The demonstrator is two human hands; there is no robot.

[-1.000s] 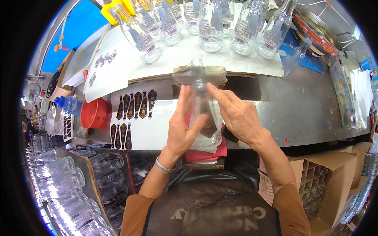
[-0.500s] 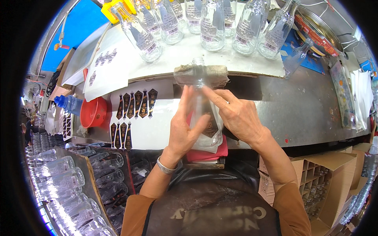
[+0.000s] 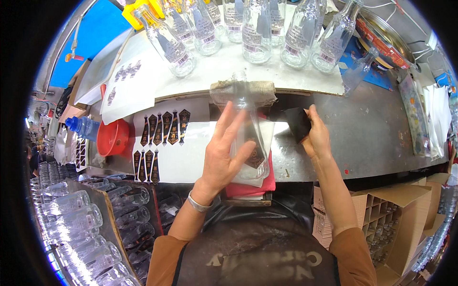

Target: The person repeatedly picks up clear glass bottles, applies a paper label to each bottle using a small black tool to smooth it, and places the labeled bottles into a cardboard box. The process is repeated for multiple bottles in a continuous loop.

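A clear glass bottle (image 3: 265, 162) lies with its neck on a rolled cloth (image 3: 260, 93) and its base toward me. It bears a dark tie-shaped label (image 3: 255, 156). My left hand (image 3: 222, 155) rests along the bottle's left side, fingers stretched and spread over it, thumb lying across its body. Right of the bottle, my right hand (image 3: 317, 136) is closed on a black flat piece (image 3: 298, 125), held apart from the glass. A pink cloth (image 3: 238, 189) and white paper lie beneath the bottle. Left of it, a backing sheet (image 3: 186, 164) carries several similar labels (image 3: 167, 125).
Several clear bottles (image 3: 256, 38) stand on the raised white board (image 3: 214, 66). A red bowl (image 3: 114, 138) and a blue-capped bottle (image 3: 83, 125) are at left. Stacked bottles (image 3: 76, 214) lie below left; a divided cardboard box (image 3: 405, 205) stands below right.
My right hand has left the bottle, moved right, and now holds the black flat piece. The left hand stays on the bottle, its fingers slightly more spread.
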